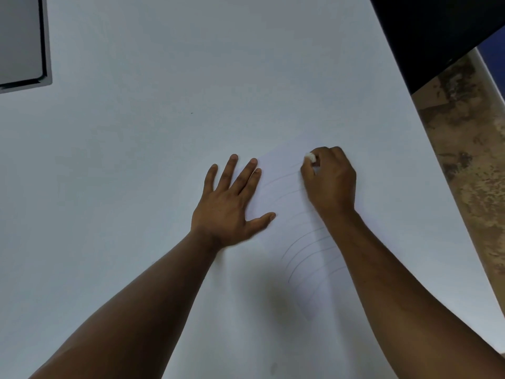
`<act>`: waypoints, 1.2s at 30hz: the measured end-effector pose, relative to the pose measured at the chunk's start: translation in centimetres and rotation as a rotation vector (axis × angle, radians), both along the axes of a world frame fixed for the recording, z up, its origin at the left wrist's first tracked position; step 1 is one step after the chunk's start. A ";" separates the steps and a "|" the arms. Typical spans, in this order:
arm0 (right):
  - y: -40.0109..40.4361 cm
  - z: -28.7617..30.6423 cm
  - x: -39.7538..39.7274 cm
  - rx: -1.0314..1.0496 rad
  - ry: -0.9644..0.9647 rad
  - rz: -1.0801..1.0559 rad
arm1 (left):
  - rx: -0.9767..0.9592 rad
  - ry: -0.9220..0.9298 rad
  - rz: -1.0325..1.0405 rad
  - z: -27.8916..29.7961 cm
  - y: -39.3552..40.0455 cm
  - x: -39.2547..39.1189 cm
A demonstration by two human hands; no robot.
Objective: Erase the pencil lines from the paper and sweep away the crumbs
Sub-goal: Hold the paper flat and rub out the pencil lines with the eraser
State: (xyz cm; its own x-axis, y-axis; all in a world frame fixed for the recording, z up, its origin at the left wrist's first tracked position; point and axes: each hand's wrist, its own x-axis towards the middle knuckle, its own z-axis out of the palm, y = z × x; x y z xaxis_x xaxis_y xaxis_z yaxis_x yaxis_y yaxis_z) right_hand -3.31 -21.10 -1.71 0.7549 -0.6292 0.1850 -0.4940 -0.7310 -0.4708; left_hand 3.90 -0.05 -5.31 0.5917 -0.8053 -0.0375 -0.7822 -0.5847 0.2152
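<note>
A white sheet of paper (284,192) lies on the white table, hard to tell apart from it. Several faint curved pencil lines (306,255) run across the sheet, clearest in its lower half. My left hand (229,203) lies flat with fingers spread on the paper's left edge. My right hand (332,181) is curled around a small white eraser (310,157), whose tip touches the upper part of the sheet. My right forearm covers the right ends of the lines. I cannot make out any crumbs.
A grey flat device with a dark border (21,42) lies at the table's far left corner. A black object (437,31) overhangs the far right. The table's right edge (434,149) borders a mottled brown floor (472,165).
</note>
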 end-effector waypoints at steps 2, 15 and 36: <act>1.5 0.0 -0.1 -0.016 -0.018 0.055 | 0.005 0.003 0.002 0.0 0.0 0.0; -0.2 0.2 0.0 -0.122 0.009 0.077 | -0.007 -0.012 0.002 -0.1 0.0 0.0; -0.5 -0.6 -0.2 -0.078 -0.048 0.041 | -0.023 -0.013 0.006 0.1 0.0 -0.1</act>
State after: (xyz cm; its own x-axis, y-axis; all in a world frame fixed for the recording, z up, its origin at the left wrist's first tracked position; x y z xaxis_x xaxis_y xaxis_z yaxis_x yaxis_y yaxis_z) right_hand -3.52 -21.59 -2.26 0.7688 -0.5803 0.2687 -0.4415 -0.7856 -0.4335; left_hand 3.84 -0.07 -5.23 0.5968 -0.8023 -0.0112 -0.7815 -0.5844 0.2186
